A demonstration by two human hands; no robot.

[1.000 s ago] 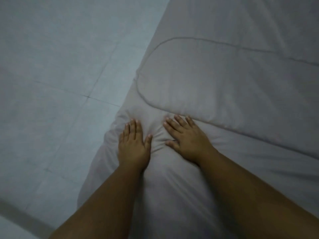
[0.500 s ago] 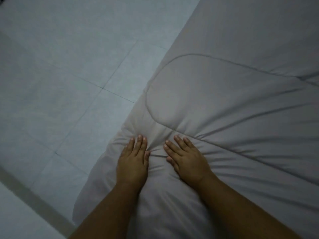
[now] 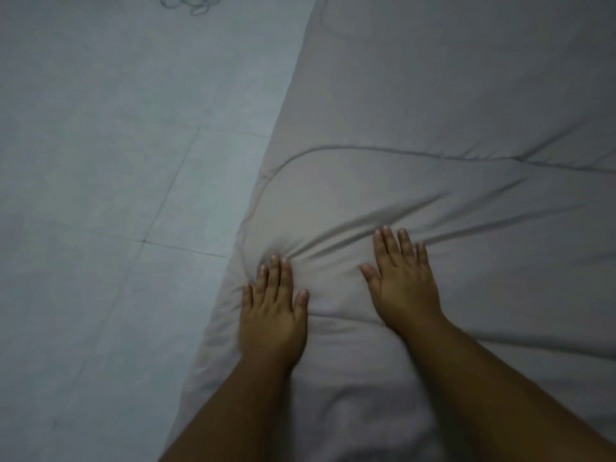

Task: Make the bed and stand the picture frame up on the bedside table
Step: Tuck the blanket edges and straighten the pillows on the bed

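Pale tiled floor (image 3: 100, 161) fills your left side, its grout lines crossing near the middle. The grey duvet (image 3: 450, 95) takes the whole right, and its edge drops away toward the tiles. Both of your hands are down on it, palms flat!

Your left hand (image 3: 273, 311) sits close to that edge with the fingers straight and pressed together. Its thumb is out to the inside and it holds nothing. The fingertips press into a small bunched dimple of cloth, just inside the curved corner of the stitched seam (image 3: 333, 150).

Your right hand (image 3: 401, 281) lies further up and further in. It is flat and open too, the fingers a little spread, the thumb angled toward the other hand. A bare strip of fabric separates the two.

Long creases (image 3: 483, 208) fan out from your fingertips and run off to the right. Your forearms (image 3: 483, 378) come in bare from the bottom of the view, the left one steep, the right one slanting in from the corner.

A faint squiggle (image 3: 190, 3) lies on the tiles at the top, too blurred to identify.
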